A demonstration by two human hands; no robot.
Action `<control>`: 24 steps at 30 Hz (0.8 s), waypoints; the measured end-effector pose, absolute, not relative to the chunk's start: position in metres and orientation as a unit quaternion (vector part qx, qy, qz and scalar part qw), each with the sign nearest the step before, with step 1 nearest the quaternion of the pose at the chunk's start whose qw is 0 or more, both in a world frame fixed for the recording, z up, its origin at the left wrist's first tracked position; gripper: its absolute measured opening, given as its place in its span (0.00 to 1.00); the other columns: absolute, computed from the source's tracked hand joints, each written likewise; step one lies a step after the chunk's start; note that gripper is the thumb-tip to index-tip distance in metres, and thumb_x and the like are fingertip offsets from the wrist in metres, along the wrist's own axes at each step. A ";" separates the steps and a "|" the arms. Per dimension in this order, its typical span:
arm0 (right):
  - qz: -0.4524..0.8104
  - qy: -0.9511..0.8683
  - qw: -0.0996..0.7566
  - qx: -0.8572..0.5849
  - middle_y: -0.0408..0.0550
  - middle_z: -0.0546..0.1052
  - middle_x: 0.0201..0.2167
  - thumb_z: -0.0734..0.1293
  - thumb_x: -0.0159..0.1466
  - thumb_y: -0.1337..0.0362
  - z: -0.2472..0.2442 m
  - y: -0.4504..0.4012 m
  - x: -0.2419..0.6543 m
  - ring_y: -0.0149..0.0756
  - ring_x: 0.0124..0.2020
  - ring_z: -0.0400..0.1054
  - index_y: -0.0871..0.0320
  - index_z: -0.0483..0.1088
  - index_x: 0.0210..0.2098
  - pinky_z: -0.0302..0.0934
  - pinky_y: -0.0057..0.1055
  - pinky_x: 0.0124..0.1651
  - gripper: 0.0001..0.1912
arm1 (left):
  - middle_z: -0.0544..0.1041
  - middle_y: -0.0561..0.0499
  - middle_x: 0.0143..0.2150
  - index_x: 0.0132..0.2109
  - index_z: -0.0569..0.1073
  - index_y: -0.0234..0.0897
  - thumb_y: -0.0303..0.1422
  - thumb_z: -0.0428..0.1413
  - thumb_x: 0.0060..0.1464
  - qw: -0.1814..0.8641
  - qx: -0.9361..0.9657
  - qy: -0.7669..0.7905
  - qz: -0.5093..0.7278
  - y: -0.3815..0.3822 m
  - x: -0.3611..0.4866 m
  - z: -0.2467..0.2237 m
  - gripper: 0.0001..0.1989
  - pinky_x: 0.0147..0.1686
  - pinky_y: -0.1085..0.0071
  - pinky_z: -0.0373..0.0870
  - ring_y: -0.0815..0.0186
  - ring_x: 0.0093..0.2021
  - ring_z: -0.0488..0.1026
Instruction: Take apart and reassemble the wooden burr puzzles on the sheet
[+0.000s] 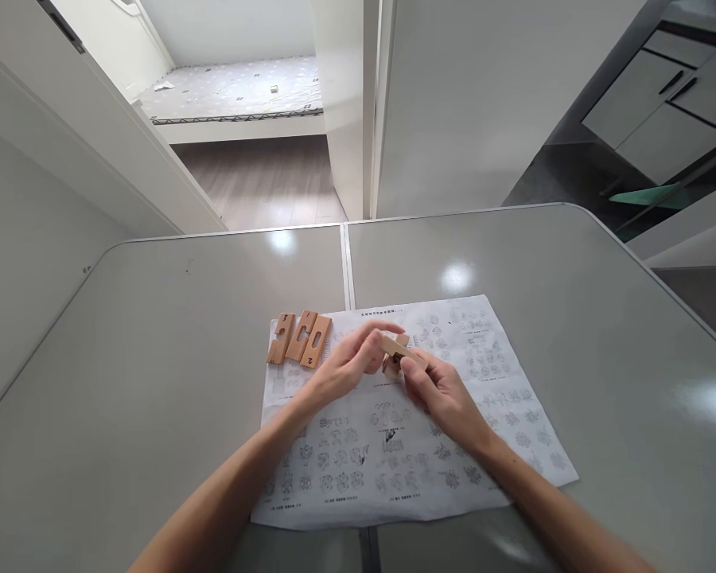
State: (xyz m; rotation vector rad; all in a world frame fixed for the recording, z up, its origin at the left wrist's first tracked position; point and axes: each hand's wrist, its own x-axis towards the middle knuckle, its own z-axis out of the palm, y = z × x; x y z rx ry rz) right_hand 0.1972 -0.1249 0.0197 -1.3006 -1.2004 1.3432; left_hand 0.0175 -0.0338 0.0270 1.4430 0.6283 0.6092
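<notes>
Over the middle of a printed instruction sheet (358,414), both my hands meet at a small wooden puzzle assembly (404,350) of crossed light-wood pieces. My right hand (438,386) pinches it from the right, the thumb pressed on its near side. From the left, my left hand (355,358) has its fingers curled at the other end of the assembly; its grip is partly hidden. To the left, on the sheet's upper corner, lie three flat slotted wooden pieces: one marked 3 (279,347), one marked 1 (297,347) and one marked 2 (323,338).
The sheet carries rows of small line drawings. It lies on a grey table (184,358) with a pale rim and a centre seam. Beyond stand a white door frame (370,111) and a low bed (232,87). Cabinets (662,103) are at the far right.
</notes>
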 end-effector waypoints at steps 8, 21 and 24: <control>0.610 -0.369 0.518 -0.474 0.36 0.57 0.21 0.61 0.76 0.41 0.013 -0.122 0.204 0.29 0.20 0.52 0.54 0.61 0.28 0.48 0.32 0.25 0.28 | 0.57 0.61 0.25 0.58 0.71 0.35 0.47 0.48 0.75 0.600 0.664 0.325 0.305 -0.040 0.023 0.013 0.20 0.26 0.72 0.53 0.71 0.25 0.53; 0.595 -0.308 0.563 -0.483 0.36 0.57 0.20 0.62 0.74 0.39 0.008 -0.122 0.204 0.29 0.20 0.50 0.54 0.65 0.30 0.46 0.31 0.24 0.27 | 0.70 0.43 0.68 0.65 0.68 0.45 0.37 0.63 0.66 0.340 0.814 0.337 0.328 -0.043 0.027 0.012 0.23 0.68 0.54 0.69 0.54 0.70 0.66; 0.554 -0.314 0.568 -0.521 0.37 0.58 0.21 0.61 0.75 0.39 0.008 -0.121 0.206 0.30 0.21 0.50 0.54 0.66 0.32 0.47 0.30 0.24 0.27 | 0.70 0.44 0.70 0.69 0.65 0.47 0.37 0.64 0.65 0.349 0.828 0.337 0.282 -0.044 0.028 0.012 0.29 0.71 0.51 0.65 0.53 0.73 0.63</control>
